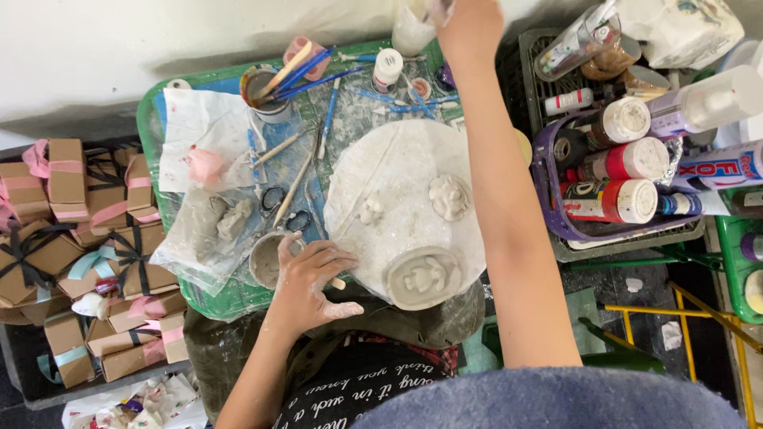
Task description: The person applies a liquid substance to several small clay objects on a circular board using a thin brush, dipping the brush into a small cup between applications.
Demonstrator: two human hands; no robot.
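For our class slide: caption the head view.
Left hand rests beside a round board of clay figures; right hand reaches up.

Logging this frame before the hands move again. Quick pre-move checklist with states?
1. Left hand steady at the edge of the round work board: ok, fingers spread beside the small clay-coated cup.
2. Right hand grip: cannot tell, it is cut off at the top edge, by a white container.
3. Oval clay relief sits clear of both hands: ok.
4. Two small clay figures on the board untouched: ok.
5. Right forearm clear of the paint bottles in the purple basket: ok, but close.
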